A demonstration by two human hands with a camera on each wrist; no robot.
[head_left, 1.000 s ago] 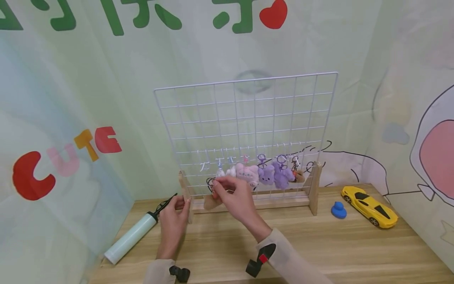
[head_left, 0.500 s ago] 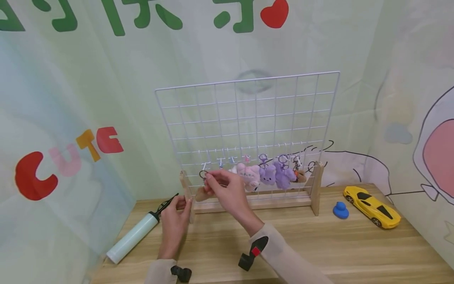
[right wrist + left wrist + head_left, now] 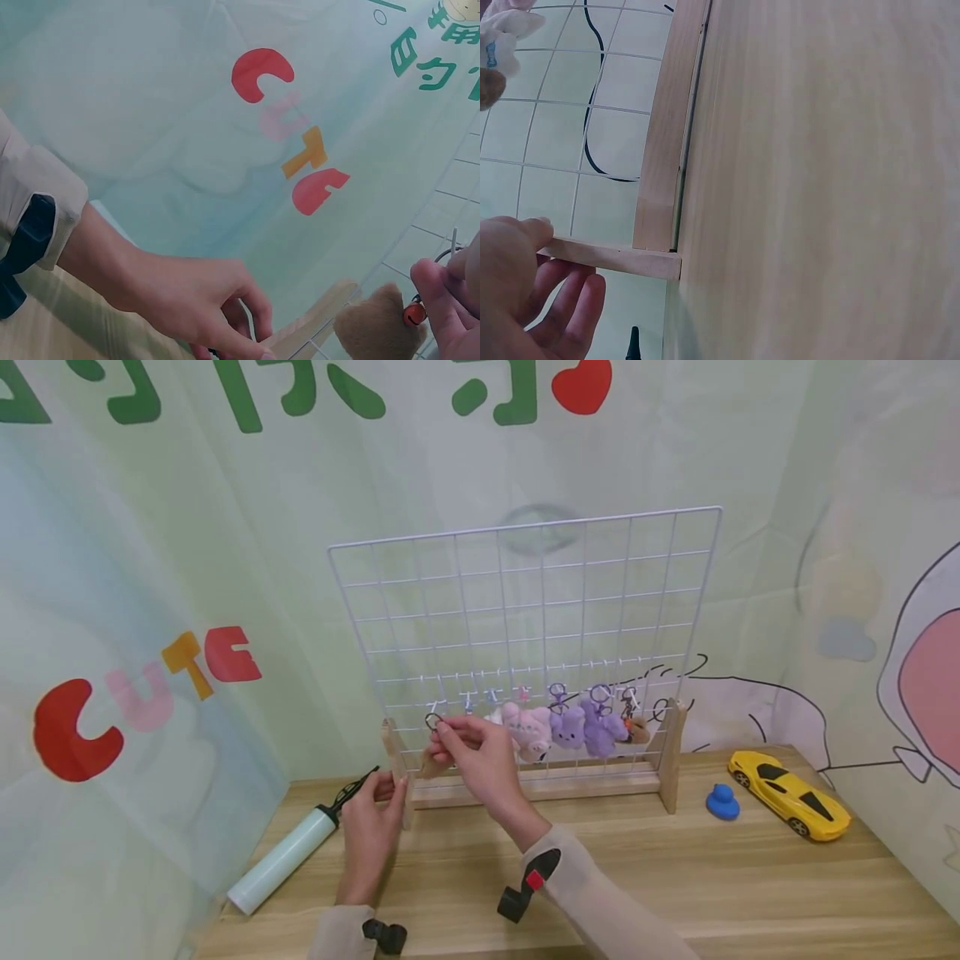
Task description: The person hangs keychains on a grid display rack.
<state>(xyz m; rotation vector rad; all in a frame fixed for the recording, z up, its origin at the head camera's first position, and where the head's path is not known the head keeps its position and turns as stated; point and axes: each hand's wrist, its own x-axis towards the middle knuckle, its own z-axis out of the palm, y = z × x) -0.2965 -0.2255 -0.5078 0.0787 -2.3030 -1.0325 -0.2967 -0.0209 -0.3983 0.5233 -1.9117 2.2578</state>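
Note:
My right hand (image 3: 483, 768) pinches a brown plush keychain by its dark metal ring (image 3: 432, 721), just below the leftmost hook of a white wire grid (image 3: 525, 528). In the right wrist view, the brown plush (image 3: 379, 322) hangs beside the fingers with a small orange bell (image 3: 413, 314). Whether the ring is over the hook cannot be told. My left hand (image 3: 371, 827) holds the wooden end support (image 3: 622, 257) of the grid, thumb on one side and fingers on the other. Pink plush (image 3: 528, 727) and purple plush keychains (image 3: 567, 727) hang to the right.
On the wooden table (image 3: 637, 877), a pale hand pump (image 3: 281, 860) lies left of the left hand. A blue toy duck (image 3: 722, 802) and a yellow toy car (image 3: 787, 795) stand to the right. A printed cloth backdrop rises behind the grid.
My right hand has carried the brown plush keychain left and slightly up, bringing its ring up to the leftmost hook. My left hand stays on the wooden support.

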